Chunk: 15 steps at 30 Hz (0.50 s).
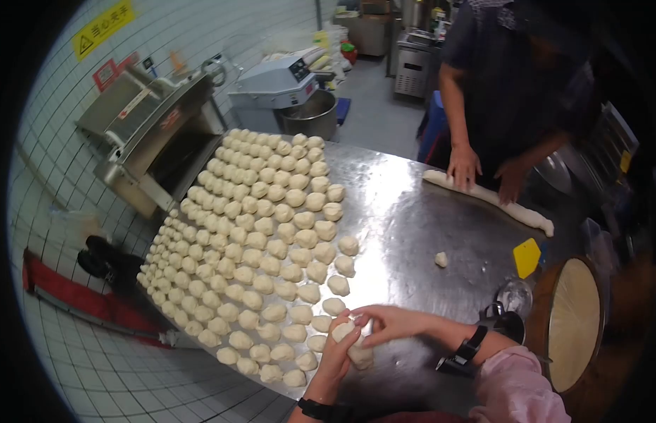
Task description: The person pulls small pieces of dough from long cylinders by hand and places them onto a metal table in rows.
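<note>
A lump of white dough (360, 354) is in my left hand (332, 358), whose fingers wrap round its side at the near edge of the steel table. My right hand (390, 323) is closed on the top of the same lump, with thumb and fingers pinched at it; part of the dough is hidden by the fingers. Just beyond and to the left of my hands, many small dough pieces (270, 265) lie in rows on the steel table (391, 240). One smaller scrap of dough (441, 259) sits apart on the right.
Across the table a co-worker's hands (465, 165) press on a long dough roll (493, 199). To the right are a yellow scraper (527, 258), a dark mug (506, 321) and a large round container (574, 326). A steel machine (155, 137) and a mixer (282, 84) stand beyond the table.
</note>
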{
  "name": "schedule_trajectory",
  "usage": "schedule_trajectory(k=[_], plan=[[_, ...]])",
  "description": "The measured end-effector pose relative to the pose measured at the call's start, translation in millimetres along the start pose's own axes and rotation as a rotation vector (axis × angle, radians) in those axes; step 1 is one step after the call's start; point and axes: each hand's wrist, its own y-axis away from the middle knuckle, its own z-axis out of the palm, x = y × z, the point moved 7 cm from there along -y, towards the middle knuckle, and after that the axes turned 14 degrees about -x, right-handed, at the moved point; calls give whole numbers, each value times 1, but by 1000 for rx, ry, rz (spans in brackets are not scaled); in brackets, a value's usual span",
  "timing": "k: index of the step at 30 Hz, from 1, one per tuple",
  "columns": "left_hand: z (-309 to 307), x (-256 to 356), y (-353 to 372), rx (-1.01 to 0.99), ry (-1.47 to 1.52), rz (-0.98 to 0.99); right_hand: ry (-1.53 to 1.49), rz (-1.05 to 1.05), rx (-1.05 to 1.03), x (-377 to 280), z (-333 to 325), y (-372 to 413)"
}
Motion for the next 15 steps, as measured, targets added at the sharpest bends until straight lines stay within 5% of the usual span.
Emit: schedule_trajectory(k=[3, 8, 10, 13, 15], plan=[[22, 0, 0, -68, -212, -28, 166, -29, 75, 13, 18, -8], [13, -5, 9, -93, -69, -70, 330, -69, 194, 11, 19, -5], [14, -11, 11, -300, -238, -110, 402, -29, 219, 5, 22, -2], [11, -21, 15, -311, -529, -321, 413, -44, 348, -11, 21, 6], [16, -16, 16, -249, -490, -234, 416, -75, 447, -25, 26, 13]])
